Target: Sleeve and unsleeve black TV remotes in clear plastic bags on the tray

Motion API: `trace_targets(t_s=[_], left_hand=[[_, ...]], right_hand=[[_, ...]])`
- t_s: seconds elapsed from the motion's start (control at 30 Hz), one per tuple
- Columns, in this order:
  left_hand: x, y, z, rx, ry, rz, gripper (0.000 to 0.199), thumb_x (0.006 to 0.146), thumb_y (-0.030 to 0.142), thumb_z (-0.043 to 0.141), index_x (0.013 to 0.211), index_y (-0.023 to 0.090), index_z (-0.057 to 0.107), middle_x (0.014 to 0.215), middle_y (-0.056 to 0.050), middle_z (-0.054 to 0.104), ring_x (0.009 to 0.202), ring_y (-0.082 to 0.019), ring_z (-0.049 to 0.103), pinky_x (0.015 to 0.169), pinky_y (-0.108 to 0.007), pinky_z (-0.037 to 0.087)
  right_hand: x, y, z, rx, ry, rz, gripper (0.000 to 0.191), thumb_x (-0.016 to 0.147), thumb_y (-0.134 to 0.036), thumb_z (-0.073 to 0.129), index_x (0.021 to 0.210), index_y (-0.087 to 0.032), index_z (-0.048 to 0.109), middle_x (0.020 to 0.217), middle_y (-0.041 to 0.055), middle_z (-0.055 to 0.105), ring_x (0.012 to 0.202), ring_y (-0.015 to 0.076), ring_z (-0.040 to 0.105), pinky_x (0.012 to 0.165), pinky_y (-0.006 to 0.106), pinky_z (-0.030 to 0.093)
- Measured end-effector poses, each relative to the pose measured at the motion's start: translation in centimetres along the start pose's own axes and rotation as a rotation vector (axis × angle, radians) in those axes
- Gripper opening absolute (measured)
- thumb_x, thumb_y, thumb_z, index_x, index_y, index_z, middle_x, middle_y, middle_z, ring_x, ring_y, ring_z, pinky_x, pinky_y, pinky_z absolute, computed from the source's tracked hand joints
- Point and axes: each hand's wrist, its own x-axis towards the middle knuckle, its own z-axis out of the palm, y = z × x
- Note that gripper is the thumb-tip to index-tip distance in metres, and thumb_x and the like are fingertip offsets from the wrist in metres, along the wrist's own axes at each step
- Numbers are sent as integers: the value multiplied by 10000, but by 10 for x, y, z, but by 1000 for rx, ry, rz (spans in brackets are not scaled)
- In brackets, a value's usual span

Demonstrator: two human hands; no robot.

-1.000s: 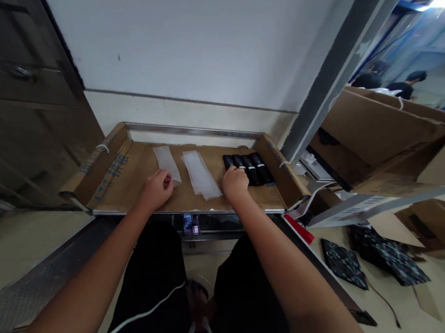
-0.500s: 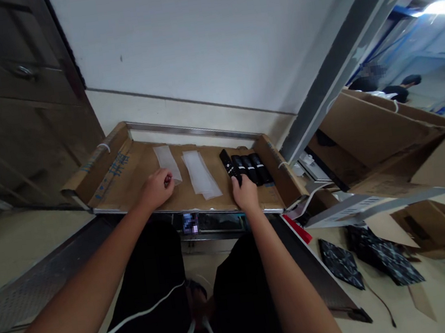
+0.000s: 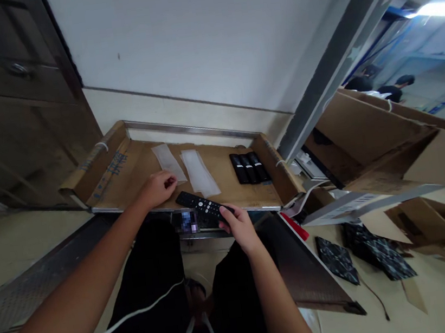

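Observation:
A black remote control (image 3: 199,205), buttons facing up, is gripped at its right end by my right hand (image 3: 239,227). It slants over the front edge of the cardboard-lined tray (image 3: 221,158). My left hand (image 3: 160,189) rests above the tray's front left with its fingers curled together; whatever lies between the fingertips is hidden. Just beyond that hand lies a translucent white sleeve (image 3: 167,160). A small stack of similar sleeves (image 3: 198,172) sits to its right. Farther right, three black remotes (image 3: 249,167) lie side by side, each with a small white mark.
Cardboard walls border the tray left and right, and a white wall (image 3: 181,41) rises behind it. A large open carton (image 3: 374,135) stands at the right, with black patterned bags (image 3: 337,260) on the floor below. A white cable (image 3: 143,312) crosses my lap. Other people appear far right.
My right hand has drawn the remote control away from the three others, toward me and left, turning it nearly crosswise. My left hand stays in about the same place, its fingers slightly looser.

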Motion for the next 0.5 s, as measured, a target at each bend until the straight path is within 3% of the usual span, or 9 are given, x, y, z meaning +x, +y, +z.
trace_targets(t_s=[0.23,0.5], left_hand=[[-4,-1,1,-59,2,16,147,862,262,575,912,173,681,851,-37,674,700,-155,605,673,-270,473],[-6,0,-1,-70,31,7,143,857,244,582,917,172,690,836,-34,676,691,-155,596,670,-276,464]], right_hand=[[20,4,15,-110,19,-39,478,849,-580,623,1023,-142,699,575,-13,585,437,74,392,418,197,252],[17,2,25,1,37,24,505,782,-596,667,993,-137,677,531,-35,539,410,69,357,396,192,207]])
